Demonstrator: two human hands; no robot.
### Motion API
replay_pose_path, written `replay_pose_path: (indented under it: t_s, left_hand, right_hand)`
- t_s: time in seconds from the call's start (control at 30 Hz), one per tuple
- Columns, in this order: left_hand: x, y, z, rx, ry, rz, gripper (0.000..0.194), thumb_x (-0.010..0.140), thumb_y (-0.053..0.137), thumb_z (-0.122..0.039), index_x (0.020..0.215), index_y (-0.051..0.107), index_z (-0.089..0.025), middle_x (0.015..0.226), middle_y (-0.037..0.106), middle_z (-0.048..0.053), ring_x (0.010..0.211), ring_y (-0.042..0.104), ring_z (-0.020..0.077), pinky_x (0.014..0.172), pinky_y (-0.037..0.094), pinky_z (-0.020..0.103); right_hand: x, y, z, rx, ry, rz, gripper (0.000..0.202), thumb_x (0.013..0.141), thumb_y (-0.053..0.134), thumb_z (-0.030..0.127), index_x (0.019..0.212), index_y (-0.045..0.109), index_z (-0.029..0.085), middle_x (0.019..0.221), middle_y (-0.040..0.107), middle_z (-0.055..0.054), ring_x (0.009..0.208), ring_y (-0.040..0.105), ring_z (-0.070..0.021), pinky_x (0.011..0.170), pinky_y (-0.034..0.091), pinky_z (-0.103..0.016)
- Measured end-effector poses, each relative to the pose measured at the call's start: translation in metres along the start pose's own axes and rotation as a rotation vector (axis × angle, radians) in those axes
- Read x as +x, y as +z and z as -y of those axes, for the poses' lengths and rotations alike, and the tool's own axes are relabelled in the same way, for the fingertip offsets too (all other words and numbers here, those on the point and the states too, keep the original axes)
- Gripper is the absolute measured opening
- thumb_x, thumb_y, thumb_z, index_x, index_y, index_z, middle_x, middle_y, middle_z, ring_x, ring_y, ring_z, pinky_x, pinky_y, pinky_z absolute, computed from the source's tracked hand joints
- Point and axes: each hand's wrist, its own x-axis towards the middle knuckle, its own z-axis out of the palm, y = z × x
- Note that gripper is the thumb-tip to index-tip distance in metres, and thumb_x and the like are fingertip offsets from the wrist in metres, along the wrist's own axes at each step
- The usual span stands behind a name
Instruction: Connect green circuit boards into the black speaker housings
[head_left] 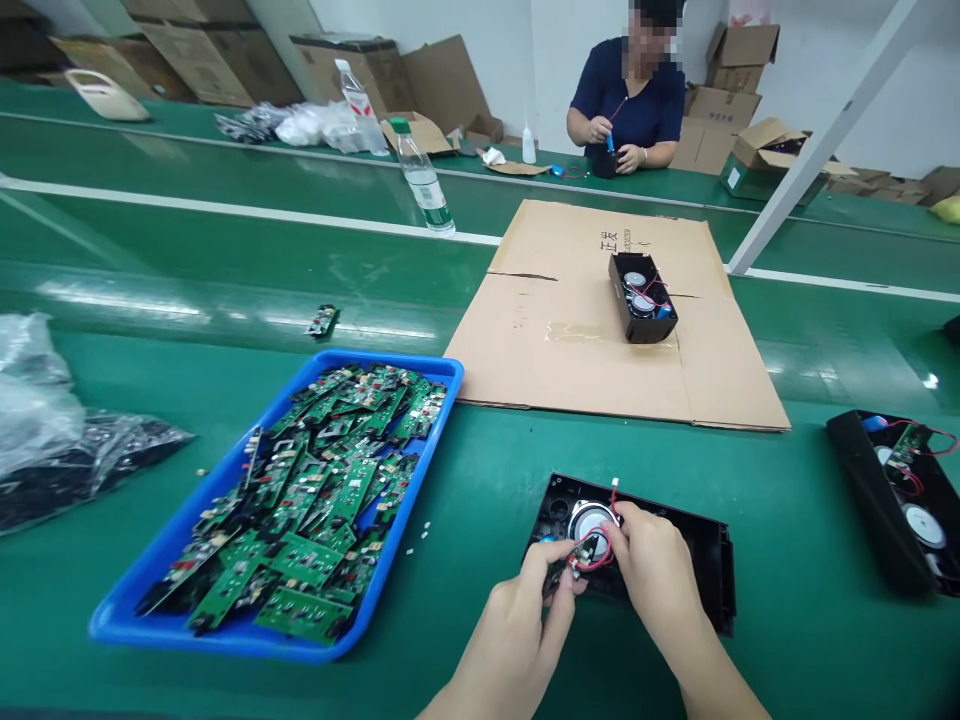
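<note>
Circuit board (553,579) pinched in left hand (517,612), red wires (598,566) gripped by right hand (657,562), both over open black speaker housing (711,562) on green counter (442,610), blue tray (217,645) piled with green circuit boards (356,490) to the left, flattened cardboard (540,315) beyond.

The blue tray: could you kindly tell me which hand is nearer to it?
Left. The left hand is right of the blue tray; the right hand is farther right, over the black casing.
</note>
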Motion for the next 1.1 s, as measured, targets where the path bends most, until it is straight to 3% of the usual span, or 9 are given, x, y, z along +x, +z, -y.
replay_pose_path:
  t_s: [0.07,0.23,0.37,0.5,0.6,0.7,0.87,1.1]
  left_hand:
    - [-0.001,0.001,-0.003,-0.012,-0.029,-0.034,0.021,0.094,0.038,-0.03,0.106,0.053,-0.022,0.076,0.077,0.004,0.068,0.075,0.0197,0.059,0.061,0.029]
    - [0.0,0.007,-0.008,0.063,0.001,-0.039,0.02,0.094,0.038,-0.027,0.106,0.052,-0.02,0.078,0.077,0.007,0.072,0.075,0.0227,0.056,0.06,0.028]
    - [0.005,0.016,-0.009,0.199,0.077,-0.046,0.02,0.093,0.037,-0.023,0.106,0.051,-0.019,0.075,0.076,0.008,0.065,0.075,0.0247,0.049,0.058,0.029]
    - [0.009,0.023,-0.01,0.235,0.083,-0.057,0.018,0.092,0.036,-0.02,0.106,0.047,-0.017,0.072,0.076,0.009,0.06,0.074,0.0262,0.044,0.057,0.03]
    - [0.011,0.023,-0.011,0.207,0.068,-0.062,0.016,0.092,0.037,-0.022,0.106,0.045,-0.018,0.075,0.076,0.009,0.062,0.074,0.0258,0.047,0.058,0.031]
    - [0.01,0.021,-0.011,0.178,0.057,-0.059,0.015,0.093,0.037,-0.025,0.105,0.045,-0.019,0.077,0.076,0.009,0.065,0.075,0.0249,0.051,0.06,0.032]
    - [0.009,0.02,-0.009,0.176,0.061,-0.045,0.016,0.094,0.036,-0.027,0.104,0.046,-0.019,0.082,0.076,0.01,0.07,0.075,0.0248,0.055,0.061,0.033]
    - [0.009,0.019,-0.007,0.204,0.066,-0.006,0.017,0.094,0.035,-0.027,0.106,0.044,-0.018,0.082,0.076,0.012,0.069,0.075,0.0263,0.054,0.061,0.036]
  right_hand:
    - [-0.002,-0.008,0.001,0.077,-0.017,0.008,0.035,0.097,0.038,0.032,0.069,0.055,0.02,0.052,0.054,-0.001,0.042,0.05,-0.0143,0.04,0.035,-0.024]
    - [-0.02,-0.035,-0.003,0.39,-0.033,-0.014,0.032,0.096,0.043,0.036,0.078,0.064,0.02,0.084,0.062,-0.006,0.062,0.06,-0.0143,0.047,0.047,-0.021]
    - [-0.037,-0.034,-0.01,0.461,-0.024,-0.043,0.025,0.093,0.052,0.037,0.081,0.067,0.022,0.073,0.066,-0.003,0.062,0.063,-0.0158,0.051,0.052,-0.021]
    - [-0.042,-0.026,-0.008,0.402,-0.081,-0.165,0.019,0.092,0.055,0.03,0.08,0.064,0.02,0.068,0.065,-0.001,0.053,0.059,-0.0128,0.047,0.048,-0.02]
    - [-0.038,-0.024,-0.001,0.353,-0.231,-0.136,0.019,0.096,0.045,0.017,0.095,0.064,0.019,0.079,0.065,-0.004,0.068,0.06,-0.0147,0.06,0.051,-0.025]
    - [-0.034,-0.023,0.004,0.277,-0.259,-0.075,0.024,0.096,0.039,0.012,0.1,0.062,0.017,0.079,0.061,-0.005,0.07,0.056,-0.0159,0.058,0.048,-0.028]
    - [-0.031,-0.017,0.005,0.162,-0.23,-0.06,0.026,0.097,0.038,0.016,0.086,0.061,0.017,0.075,0.058,-0.004,0.066,0.052,-0.0155,0.059,0.043,-0.029]
    - [-0.03,-0.016,0.004,0.142,-0.231,-0.048,0.03,0.099,0.037,0.019,0.081,0.061,0.018,0.073,0.056,-0.003,0.065,0.05,-0.0151,0.056,0.039,-0.027]
